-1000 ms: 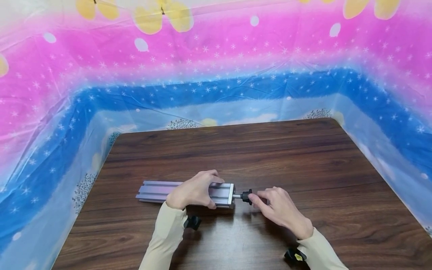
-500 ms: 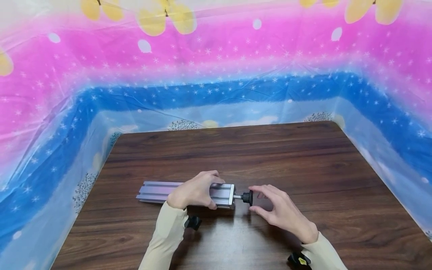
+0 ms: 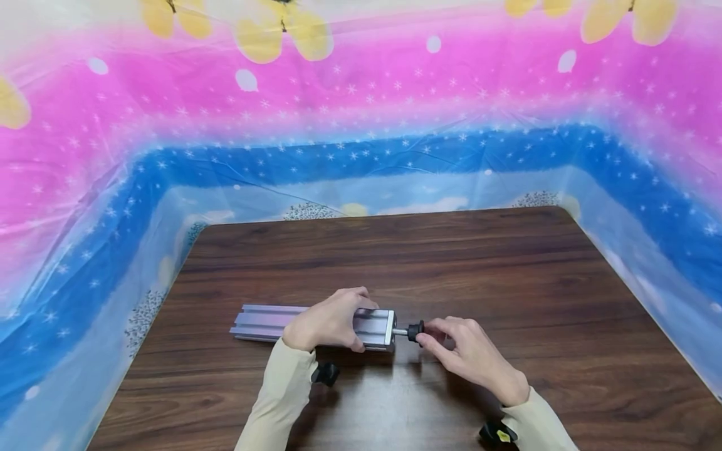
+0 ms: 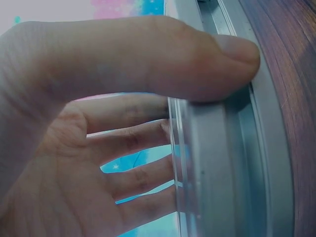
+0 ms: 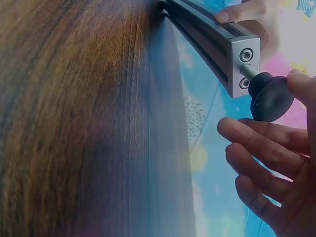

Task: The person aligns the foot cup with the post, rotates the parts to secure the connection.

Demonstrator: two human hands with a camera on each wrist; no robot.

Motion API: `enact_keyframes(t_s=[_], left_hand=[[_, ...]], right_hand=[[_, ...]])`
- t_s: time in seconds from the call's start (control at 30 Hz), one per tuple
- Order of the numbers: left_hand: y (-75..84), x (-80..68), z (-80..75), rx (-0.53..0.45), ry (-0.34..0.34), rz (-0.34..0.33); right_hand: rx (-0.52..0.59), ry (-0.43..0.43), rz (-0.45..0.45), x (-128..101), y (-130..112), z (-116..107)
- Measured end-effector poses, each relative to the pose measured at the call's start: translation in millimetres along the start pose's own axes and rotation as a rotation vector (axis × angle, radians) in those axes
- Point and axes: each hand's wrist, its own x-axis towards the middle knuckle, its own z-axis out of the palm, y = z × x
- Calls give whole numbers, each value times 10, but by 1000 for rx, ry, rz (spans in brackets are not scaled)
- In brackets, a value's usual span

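A silver aluminium rail (image 3: 261, 321) lies lengthwise on the dark wooden table (image 3: 451, 263). My left hand (image 3: 329, 319) grips the rail near its right end, thumb on the near side and fingers over the far side. The left wrist view shows that thumb pressed on the rail (image 4: 222, 163) and the left hand (image 4: 98, 123) wrapped round it. A black knob (image 3: 415, 331) on a threaded stud sticks out of the rail's right end plate. My right hand (image 3: 427, 335) pinches this knob. In the right wrist view the knob (image 5: 269, 96) sits between thumb and fingers (image 5: 256, 131) at the rail's end (image 5: 242, 59).
A plastic sheet (image 3: 361, 144) in pink, blue and white stands as a wall round the table's back and sides. Black wrist-camera mounts show under the left sleeve (image 3: 325, 374) and the right sleeve (image 3: 496, 432). Bare wood lies behind and right of the rail.
Half a second ago my right hand's fingers were spread off the knob; now they pinch it again. The left hand and the rail have stayed in place.
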Motion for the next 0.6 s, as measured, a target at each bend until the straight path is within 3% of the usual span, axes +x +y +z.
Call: enact_keyframes(t_s=[0.2,0.37,0.6], left_hand=[[6,-6,24,-2,7,10],[4,-10,25,3,9,19],[-6,-14,6,14,9,17]], right_hand=[[-85,-26,46,-28,-7,-15],[-78,-36,87,-68,-25,-62],[13,-2,-76,-74,-37,-75]])
